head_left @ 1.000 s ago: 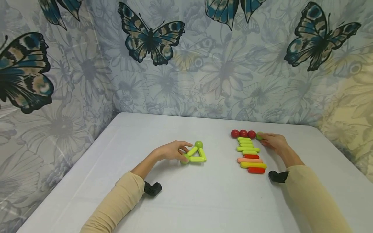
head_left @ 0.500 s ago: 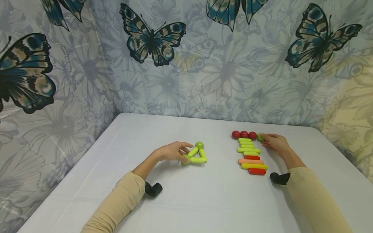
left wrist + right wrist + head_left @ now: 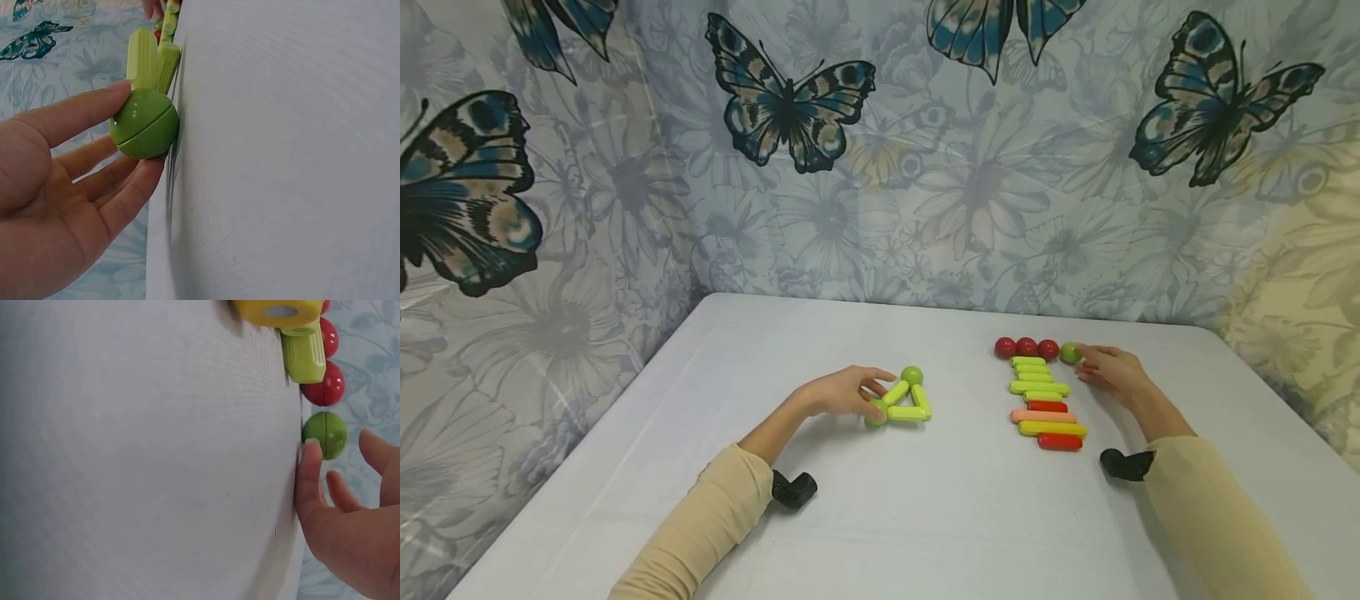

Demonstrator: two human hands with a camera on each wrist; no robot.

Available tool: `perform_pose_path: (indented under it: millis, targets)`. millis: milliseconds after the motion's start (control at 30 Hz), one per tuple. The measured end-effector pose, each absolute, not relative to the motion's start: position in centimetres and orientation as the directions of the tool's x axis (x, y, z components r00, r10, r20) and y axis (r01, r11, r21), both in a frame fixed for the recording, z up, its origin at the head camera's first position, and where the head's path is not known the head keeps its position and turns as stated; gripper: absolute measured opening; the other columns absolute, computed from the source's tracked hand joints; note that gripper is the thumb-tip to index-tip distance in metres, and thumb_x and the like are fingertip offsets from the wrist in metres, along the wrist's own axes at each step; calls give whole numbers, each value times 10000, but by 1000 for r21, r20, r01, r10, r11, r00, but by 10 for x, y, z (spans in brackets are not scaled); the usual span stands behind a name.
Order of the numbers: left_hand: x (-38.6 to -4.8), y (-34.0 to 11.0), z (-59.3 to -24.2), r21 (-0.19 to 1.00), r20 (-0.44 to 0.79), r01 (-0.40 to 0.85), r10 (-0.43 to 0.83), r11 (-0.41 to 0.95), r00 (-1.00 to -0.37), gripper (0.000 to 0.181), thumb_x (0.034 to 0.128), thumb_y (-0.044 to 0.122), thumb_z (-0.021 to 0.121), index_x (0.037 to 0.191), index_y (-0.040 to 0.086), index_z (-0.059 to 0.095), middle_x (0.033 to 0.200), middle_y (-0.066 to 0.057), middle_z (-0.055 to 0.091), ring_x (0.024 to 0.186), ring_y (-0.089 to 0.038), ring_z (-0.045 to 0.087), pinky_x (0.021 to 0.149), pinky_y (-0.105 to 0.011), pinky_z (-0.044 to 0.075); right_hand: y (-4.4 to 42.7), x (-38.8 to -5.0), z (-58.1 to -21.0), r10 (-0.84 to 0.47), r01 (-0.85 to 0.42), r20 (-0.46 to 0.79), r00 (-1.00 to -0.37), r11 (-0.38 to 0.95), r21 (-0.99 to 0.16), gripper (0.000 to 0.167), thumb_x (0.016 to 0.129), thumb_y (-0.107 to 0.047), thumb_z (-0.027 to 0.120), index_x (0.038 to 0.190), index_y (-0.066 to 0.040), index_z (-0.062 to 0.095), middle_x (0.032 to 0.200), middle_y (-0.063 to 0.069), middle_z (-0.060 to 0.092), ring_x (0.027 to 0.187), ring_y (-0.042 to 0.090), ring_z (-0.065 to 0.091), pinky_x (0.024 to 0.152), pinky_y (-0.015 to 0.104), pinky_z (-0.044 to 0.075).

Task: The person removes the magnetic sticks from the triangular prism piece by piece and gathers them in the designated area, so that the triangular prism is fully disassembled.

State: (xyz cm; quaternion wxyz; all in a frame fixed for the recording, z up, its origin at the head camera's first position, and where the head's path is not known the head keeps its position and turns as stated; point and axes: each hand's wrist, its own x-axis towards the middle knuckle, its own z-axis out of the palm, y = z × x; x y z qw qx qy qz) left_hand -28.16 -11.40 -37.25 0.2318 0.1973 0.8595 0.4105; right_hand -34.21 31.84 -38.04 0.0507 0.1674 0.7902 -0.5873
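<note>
A small triangle of light-green rods [image 3: 907, 413] lies mid-table, with one green ball [image 3: 912, 376] at its far corner. At its left corner sits another green ball [image 3: 147, 128], which my left hand [image 3: 844, 390] pinches between thumb and fingers. On the right, a third green ball [image 3: 1070, 353] ends a row of red balls [image 3: 1026, 347]. My right hand [image 3: 1112, 372] is beside that ball, fingers loosely extended. In the right wrist view its thumb stands apart from the ball [image 3: 330, 432], while one fingertip overlaps the ball's edge; contact is hard to tell.
Below the red balls, several light-green rods [image 3: 1039, 387] lie in a column. Nearer are red, pink and yellow rods [image 3: 1052, 428]. The white table [image 3: 880, 517] meets a butterfly-patterned wall covering [image 3: 842, 233] at the back.
My right hand has loosened its fingers from the green ball and moved slightly right, leaving the ball beside the red ones. My left hand stays on its ball.
</note>
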Motion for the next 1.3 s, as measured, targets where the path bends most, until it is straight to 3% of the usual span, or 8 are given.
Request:
perform_pose_path:
  millis: [233, 500, 767, 833, 933, 1000, 1167, 1300]
  targets:
    - [-282, -113, -373, 798, -238, 151, 535, 584, -811, 676, 842, 114, 742, 1437, 134, 424, 1315, -102, 533, 1231, -285, 486, 960, -401, 445, 317, -338, -378, 254, 247, -203, -946, 158, -956, 735, 959, -397, 532, 1475, 27, 226, 1139, 69, 447, 779, 51, 540, 680, 154, 512]
    - [-282, -113, -373, 800, -245, 144, 536, 583, -808, 685, 842, 111, 742, 1443, 138, 416, 1323, -99, 526, 1241, -280, 476, 970, -398, 438, 300, -318, -359, 157, 159, -146, -977, 73, -984, 810, 906, -438, 600, 1471, 11, 232, 1096, 24, 453, 896, 117, 535, 718, 154, 517]
    - [-282, -115, -372, 800, -252, 129, 523, 586, -814, 677, 842, 105, 739, 1440, 139, 421, 1318, -94, 533, 1223, -278, 492, 961, -395, 444, 270, -299, -346, -146, 152, -159, -976, 59, -987, 672, 982, -370, 510, 1462, 6, 227, 1157, 48, 469, 981, 128, 553, 840, 218, 508]
    - [-282, -115, -372, 801, -251, 128, 522, 585, -815, 676, 843, 104, 738, 1439, 139, 421, 1318, -94, 532, 1223, -277, 492, 960, -393, 445, 264, -295, -346, -240, 174, -177, -954, 35, -984, 529, 1003, -333, 481, 1418, -31, 352, 1146, 26, 524, 1003, 135, 572, 878, 263, 501]
    - [-282, -114, -372, 802, -252, 126, 522, 584, -815, 673, 844, 105, 737, 1438, 142, 424, 1318, -91, 532, 1222, -275, 492, 956, -390, 447, 254, -290, -347, -349, 279, -242, -905, -59, -958, 307, 1003, -314, 490, 1222, -118, 579, 1105, 23, 599, 1023, 179, 604, 927, 363, 475]
    - [-282, -114, -372, 801, -255, 126, 524, 585, -813, 672, 846, 108, 735, 1439, 142, 421, 1320, -91, 530, 1224, -276, 489, 955, -389, 447, 247, -286, -349, -399, 363, -294, -869, -108, -926, 247, 1003, -308, 495, 1160, -164, 618, 1121, 58, 620, 1045, 219, 608, 945, 430, 447]
    - [-282, -114, -372, 801, -252, 132, 529, 584, -810, 674, 847, 115, 736, 1441, 138, 419, 1322, -95, 528, 1233, -277, 482, 962, -388, 443, 227, -282, -354, -452, 444, -365, -814, -78, -893, 554, 1011, -353, 461, 1452, -57, 303, 1219, 118, 586, 1100, 250, 589, 915, 405, 478]
    - [-282, -115, -373, 805, -247, 135, 533, 578, -809, 677, 844, 116, 739, 1441, 136, 420, 1320, -96, 529, 1239, -277, 477, 968, -392, 438, 211, -280, -358, -490, 461, -386, -782, -38, -886, 655, 1018, -371, 438, 1495, -6, 179, 1275, 166, 550, 1148, 289, 565, 906, 393, 490]
